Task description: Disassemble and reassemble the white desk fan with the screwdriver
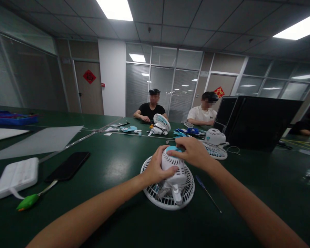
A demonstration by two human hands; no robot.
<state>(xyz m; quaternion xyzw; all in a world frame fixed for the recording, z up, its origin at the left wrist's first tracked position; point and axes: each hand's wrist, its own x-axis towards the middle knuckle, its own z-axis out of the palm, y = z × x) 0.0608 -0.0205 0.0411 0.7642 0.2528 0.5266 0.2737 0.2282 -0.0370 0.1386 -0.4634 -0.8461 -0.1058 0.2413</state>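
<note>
Left fingers [157, 159] clasp the round white plastic fan [179, 178]; right fingers [176, 154] pinch its light-blue plastic cap [171, 148], already on top; work seems unfinished.

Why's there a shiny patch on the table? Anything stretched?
Head view, left: white rectangular ceiling lights probably cause that glare on the dark green tabletop; head view, right: the large black boxy case seems stretched; head view, centre: the nearest white plastic fan looks clear.

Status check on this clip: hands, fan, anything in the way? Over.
Left hand around white fan; right hand at its light-blue cap. Fan grille-down on green table. Screwdriver alongside, apart; nothing seen blocking either hand.
</note>
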